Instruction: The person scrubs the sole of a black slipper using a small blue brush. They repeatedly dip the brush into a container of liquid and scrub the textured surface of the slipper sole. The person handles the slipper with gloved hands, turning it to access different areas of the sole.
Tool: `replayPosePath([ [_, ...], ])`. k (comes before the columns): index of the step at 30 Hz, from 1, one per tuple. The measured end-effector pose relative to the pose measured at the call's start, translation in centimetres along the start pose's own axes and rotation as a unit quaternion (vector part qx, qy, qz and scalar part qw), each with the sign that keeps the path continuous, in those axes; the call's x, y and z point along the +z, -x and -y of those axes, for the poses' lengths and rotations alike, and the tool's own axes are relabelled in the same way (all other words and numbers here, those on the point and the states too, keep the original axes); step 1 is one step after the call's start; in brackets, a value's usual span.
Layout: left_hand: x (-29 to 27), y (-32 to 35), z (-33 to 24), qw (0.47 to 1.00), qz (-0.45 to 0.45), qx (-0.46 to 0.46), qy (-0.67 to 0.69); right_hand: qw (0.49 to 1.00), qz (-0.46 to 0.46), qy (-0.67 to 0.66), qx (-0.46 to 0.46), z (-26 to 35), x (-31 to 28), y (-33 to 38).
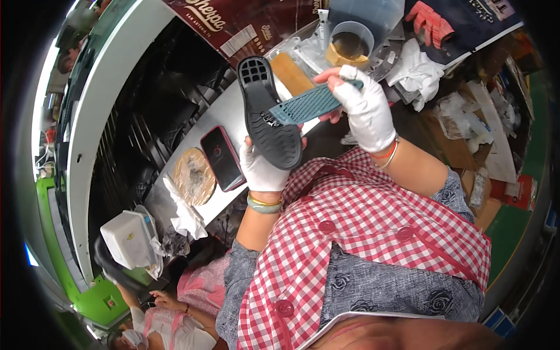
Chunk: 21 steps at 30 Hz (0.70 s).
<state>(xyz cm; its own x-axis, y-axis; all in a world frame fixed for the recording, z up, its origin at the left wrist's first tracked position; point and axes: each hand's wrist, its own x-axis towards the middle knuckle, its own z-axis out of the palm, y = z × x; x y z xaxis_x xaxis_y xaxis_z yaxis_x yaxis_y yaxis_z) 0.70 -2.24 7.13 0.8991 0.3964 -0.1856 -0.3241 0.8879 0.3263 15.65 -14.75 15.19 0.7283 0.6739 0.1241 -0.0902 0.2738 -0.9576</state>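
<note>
My left hand [263,172], in a white fingerless glove, is closed around the lower end of a black shoe sole [274,137]. The sole stands tilted, showing a grid of hollows at its far end and wavy ridges at the wider near end. From the right, my right hand [367,111], gloved the same way with fingertips bare, pinches a flat teal strip [312,105] with a raised pattern. The strip's left end overlaps the middle of the sole; whether they touch I cannot tell.
A dark phone in a red case [223,157] and a round tan disc [194,176] lie on the white bench [219,201]. Beyond are a clear cup of dark liquid [350,45], a pinkish-red glove [430,24] and crumpled white cloth [417,73]. Another person [175,321] works at lower left.
</note>
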Motion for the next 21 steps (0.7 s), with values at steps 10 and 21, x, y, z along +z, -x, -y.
replayPosePath([
  [10, 1.4, 0.6, 0.1, 1.000, 0.008, 0.013, 0.004, 0.998, 0.006, -0.023, 0.065, -1.0, 2.5, 1.1],
  [21, 2.6, 2.0, -0.1, 0.997, 0.074, -0.014, -0.018, 1.000, -0.003, -0.002, 0.020, -0.9, 2.4, 0.3],
])
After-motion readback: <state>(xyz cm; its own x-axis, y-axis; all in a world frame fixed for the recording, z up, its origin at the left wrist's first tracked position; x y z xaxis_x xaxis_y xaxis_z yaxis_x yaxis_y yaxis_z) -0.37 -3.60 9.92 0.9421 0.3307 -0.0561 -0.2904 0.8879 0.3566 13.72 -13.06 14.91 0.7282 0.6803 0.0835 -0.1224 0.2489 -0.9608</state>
